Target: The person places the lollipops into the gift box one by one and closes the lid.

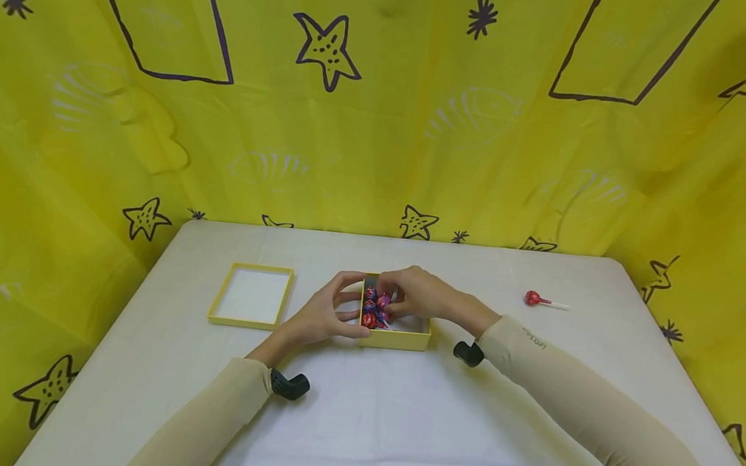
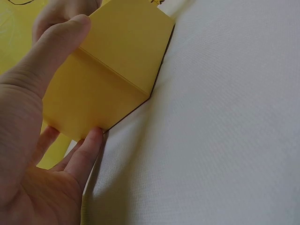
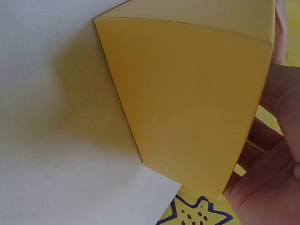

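An uncovered yellow box point(image 1: 397, 340) stands mid-table, with several wrapped lollipops point(image 1: 369, 305) in red and purple along its left side. My left hand point(image 1: 322, 316) steadies the box from the left, thumb at the front corner and fingers spread along the side. In the left wrist view those fingertips point(image 2: 96, 134) press low on the yellow wall. Reaching in over the back, my right hand point(image 1: 419, 293) has its fingers curled and pinches a pinkish lollipop point(image 1: 383, 301). The right wrist view shows mostly the box's outer wall point(image 3: 187, 98), which hides the fingertips.
A shallow lid point(image 1: 248, 323), yellow-rimmed and white inside, lies to the left of the box. One red lollipop point(image 1: 532, 298) with a white stick lies apart on the right. A yellow patterned curtain point(image 1: 382, 130) hangs behind the white-covered table point(image 1: 356, 424).
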`<state>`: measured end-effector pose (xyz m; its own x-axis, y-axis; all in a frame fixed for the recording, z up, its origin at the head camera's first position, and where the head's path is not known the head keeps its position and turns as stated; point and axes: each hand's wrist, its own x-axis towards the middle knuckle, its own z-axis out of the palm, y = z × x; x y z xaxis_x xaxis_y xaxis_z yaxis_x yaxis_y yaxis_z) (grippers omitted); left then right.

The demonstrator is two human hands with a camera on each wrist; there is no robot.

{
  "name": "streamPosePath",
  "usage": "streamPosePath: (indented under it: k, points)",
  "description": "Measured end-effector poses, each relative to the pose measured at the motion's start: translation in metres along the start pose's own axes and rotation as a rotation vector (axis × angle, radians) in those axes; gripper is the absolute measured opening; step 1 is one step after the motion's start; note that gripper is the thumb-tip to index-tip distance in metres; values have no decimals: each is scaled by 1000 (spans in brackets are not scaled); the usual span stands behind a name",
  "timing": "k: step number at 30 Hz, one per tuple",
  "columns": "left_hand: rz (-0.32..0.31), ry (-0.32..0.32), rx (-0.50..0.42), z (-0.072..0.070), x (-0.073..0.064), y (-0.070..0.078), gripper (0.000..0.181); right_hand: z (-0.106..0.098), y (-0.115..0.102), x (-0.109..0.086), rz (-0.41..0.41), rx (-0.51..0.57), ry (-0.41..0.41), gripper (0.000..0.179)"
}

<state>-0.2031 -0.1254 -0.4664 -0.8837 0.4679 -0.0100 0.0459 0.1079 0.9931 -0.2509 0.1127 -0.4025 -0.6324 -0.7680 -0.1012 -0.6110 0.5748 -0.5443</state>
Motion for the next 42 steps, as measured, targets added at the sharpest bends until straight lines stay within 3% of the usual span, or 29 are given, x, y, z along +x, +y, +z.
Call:
streamPosePath:
  k: [28,42]
  points:
    - [-1,1,-9,0,-1,0,98,3,1,-1,-20,15,8,18]
    - [40,-12,-16,0,0,-1,97,-18,-5,-14,-74,3,18,42]
